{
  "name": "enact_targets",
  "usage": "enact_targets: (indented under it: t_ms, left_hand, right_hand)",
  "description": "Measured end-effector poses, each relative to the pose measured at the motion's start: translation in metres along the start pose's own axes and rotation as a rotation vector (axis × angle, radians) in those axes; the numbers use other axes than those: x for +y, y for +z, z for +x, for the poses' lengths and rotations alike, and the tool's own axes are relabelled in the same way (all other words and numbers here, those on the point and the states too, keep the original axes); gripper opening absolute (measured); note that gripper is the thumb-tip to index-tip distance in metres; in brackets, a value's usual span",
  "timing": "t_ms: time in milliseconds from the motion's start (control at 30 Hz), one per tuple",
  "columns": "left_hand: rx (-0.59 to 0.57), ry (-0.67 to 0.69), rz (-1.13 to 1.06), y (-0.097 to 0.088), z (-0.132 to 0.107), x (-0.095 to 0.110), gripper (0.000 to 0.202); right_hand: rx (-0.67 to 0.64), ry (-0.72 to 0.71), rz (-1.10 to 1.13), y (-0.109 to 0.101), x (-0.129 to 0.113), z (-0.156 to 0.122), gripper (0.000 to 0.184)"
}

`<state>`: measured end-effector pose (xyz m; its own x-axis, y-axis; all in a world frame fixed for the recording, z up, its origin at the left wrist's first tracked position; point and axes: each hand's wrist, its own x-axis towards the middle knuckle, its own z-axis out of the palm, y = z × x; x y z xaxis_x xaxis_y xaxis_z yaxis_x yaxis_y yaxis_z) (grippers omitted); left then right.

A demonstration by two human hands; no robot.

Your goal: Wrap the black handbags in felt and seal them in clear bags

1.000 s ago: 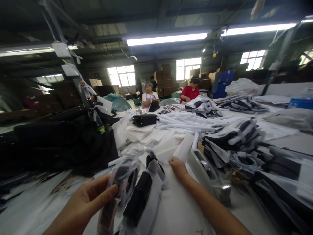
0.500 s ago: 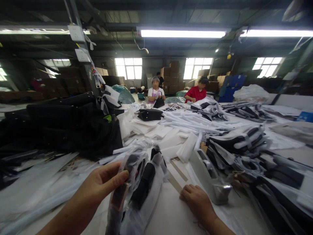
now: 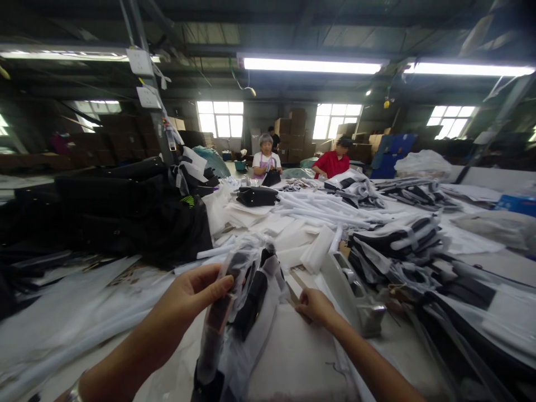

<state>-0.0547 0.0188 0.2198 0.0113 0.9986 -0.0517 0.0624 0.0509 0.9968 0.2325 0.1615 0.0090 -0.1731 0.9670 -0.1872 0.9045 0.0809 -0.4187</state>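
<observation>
My left hand [image 3: 186, 298] is closed on a clear plastic bag [image 3: 228, 312] with a dark strap inside, thumb pressed on its upper edge. A second bagged black strap [image 3: 253, 298] lies just right of it on the white table [image 3: 293, 363]. My right hand [image 3: 315, 306] rests on the table with its fingers curled at a thin brown strip [image 3: 298, 279]; whether it grips the strip I cannot tell. A grey tape dispenser [image 3: 354, 293] stands right beside that hand.
Black bags [image 3: 125, 218] are piled at the left. White folded packets [image 3: 293, 234] fill the middle, and bagged black straps [image 3: 402, 240] are heaped at the right. Two people [image 3: 266, 159] work at the table's far end. Cardboard boxes [image 3: 293, 125] stand behind them.
My right hand drew back from the white packets to the near table, then moved up to the brown strip. My left hand lifted the bagged strap slightly higher.
</observation>
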Motion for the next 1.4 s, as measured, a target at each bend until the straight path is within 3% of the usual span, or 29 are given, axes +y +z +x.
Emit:
enact_targets:
  t_ms: [100, 233, 400, 467, 533, 633, 800, 933, 1100, 1267, 1400]
  left_hand:
    - [-0.035, 0.019, 0.006, -0.002, -0.001, 0.002, 0.037]
    - [-0.088, 0.058, 0.005, -0.007, -0.002, 0.002, 0.032]
    - [-0.092, 0.05, -0.043, -0.007, -0.002, 0.002, 0.035]
    - [-0.094, 0.047, -0.04, -0.005, -0.002, 0.003, 0.036]
    - [-0.095, 0.058, -0.033, -0.003, -0.003, 0.005, 0.037]
    - [-0.093, 0.08, -0.012, 0.0, -0.006, 0.008, 0.037]
    - [-0.069, 0.101, 0.047, 0.005, -0.012, 0.013, 0.036]
    - [-0.116, 0.127, 0.037, 0.01, -0.015, 0.016, 0.038]
    - [-0.128, 0.151, 0.033, 0.009, -0.016, 0.019, 0.036]
    - [-0.126, 0.147, 0.066, 0.007, -0.016, 0.02, 0.033]
    - [-0.134, 0.192, 0.092, 0.009, -0.016, 0.023, 0.033]
  right_hand:
    - [0.014, -0.023, 0.069, -0.007, 0.003, -0.001, 0.024]
    - [0.202, -0.13, 0.227, -0.024, 0.008, -0.011, 0.024]
    - [0.318, -0.259, 0.478, -0.061, -0.01, -0.044, 0.044]
    - [0.256, -0.324, 0.559, -0.078, -0.032, -0.066, 0.045]
    - [0.085, -0.404, 0.656, -0.092, -0.059, -0.088, 0.04]
    - [-0.04, -0.435, 0.722, -0.103, -0.095, -0.11, 0.042]
    - [-0.064, -0.448, 0.754, -0.104, -0.135, -0.107, 0.041]
    - [-0.156, -0.514, 0.9, -0.106, -0.163, -0.096, 0.046]
    - [-0.33, -0.547, 1.046, -0.108, -0.177, -0.094, 0.046]
    - [-0.44, -0.546, 1.106, -0.118, -0.176, -0.1, 0.033]
    - [-0.45, -0.514, 1.032, -0.128, -0.179, -0.104, 0.047]
